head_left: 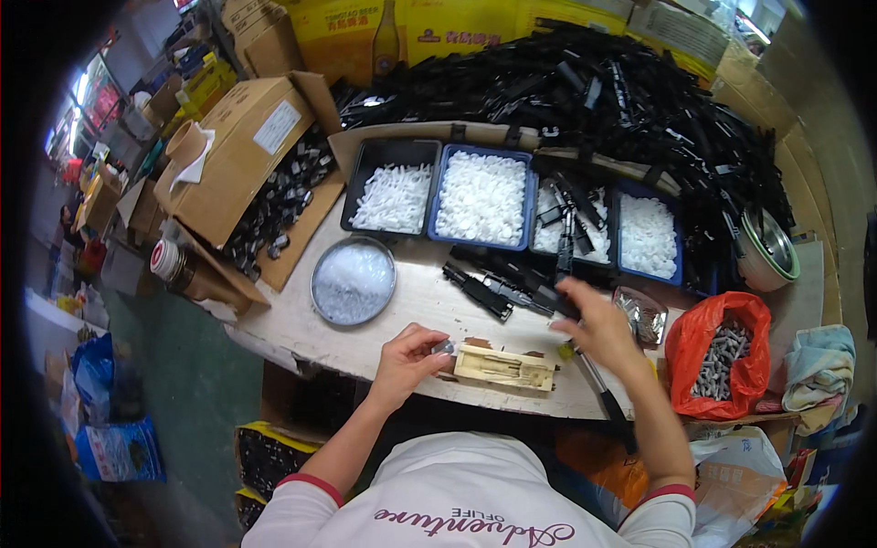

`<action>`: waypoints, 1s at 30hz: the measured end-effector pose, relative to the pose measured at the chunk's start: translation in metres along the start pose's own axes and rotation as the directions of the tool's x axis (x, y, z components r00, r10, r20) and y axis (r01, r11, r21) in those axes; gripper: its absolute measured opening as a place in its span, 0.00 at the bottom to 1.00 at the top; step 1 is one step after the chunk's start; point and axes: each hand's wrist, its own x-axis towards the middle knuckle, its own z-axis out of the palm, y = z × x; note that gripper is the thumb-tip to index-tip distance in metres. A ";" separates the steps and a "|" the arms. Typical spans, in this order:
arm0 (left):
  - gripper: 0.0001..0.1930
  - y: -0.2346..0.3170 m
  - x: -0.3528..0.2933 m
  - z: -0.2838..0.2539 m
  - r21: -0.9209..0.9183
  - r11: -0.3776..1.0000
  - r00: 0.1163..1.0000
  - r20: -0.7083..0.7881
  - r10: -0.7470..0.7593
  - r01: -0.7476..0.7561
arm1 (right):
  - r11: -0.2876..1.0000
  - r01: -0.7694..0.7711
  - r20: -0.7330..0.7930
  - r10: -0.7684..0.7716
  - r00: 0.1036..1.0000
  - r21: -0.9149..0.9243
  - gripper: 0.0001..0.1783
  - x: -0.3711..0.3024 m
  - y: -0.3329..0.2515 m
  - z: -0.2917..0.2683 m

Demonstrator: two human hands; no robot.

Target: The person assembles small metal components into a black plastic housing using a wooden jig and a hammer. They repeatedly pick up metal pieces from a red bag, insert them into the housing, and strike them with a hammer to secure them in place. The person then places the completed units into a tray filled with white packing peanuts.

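Note:
My left hand [405,363] pinches a small grey piece [445,347] beside the left end of a cream-coloured block-shaped fixture [505,367] with a long recess. Over the right part of the bench, my right hand [598,324] curls its fingers around the end of a long black part [539,290]; how firmly they grip is hard to see. Left of that lies another black part [477,292] with metal in it. Under my right wrist, a tool with a metal shaft and black handle [614,413] points toward the bench edge.
Bins of white plastic pieces [481,199] line the back, before a heap of black parts [566,91]. A round metal dish [353,281] stands left, near a cardboard box [242,155]. At right are a red bag of grey pieces [722,356] and a cloth [818,370].

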 end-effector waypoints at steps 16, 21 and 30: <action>0.13 -0.014 -0.005 -0.006 0.118 0.988 0.994 -0.019 0.104 -0.101 | 0.864 0.313 0.228 -0.238 0.944 -0.395 0.25 -0.055 -0.058 0.101; 0.13 -0.005 -0.004 -0.001 0.424 0.873 0.970 0.114 0.213 -0.241 | 0.973 0.216 0.159 -0.202 0.967 -0.080 0.22 -0.048 -0.054 0.093; 0.12 -0.010 0.019 0.025 0.636 0.535 0.830 0.450 0.329 -0.557 | 0.913 0.020 -0.030 -0.008 1.000 0.407 0.18 -0.048 -0.041 0.091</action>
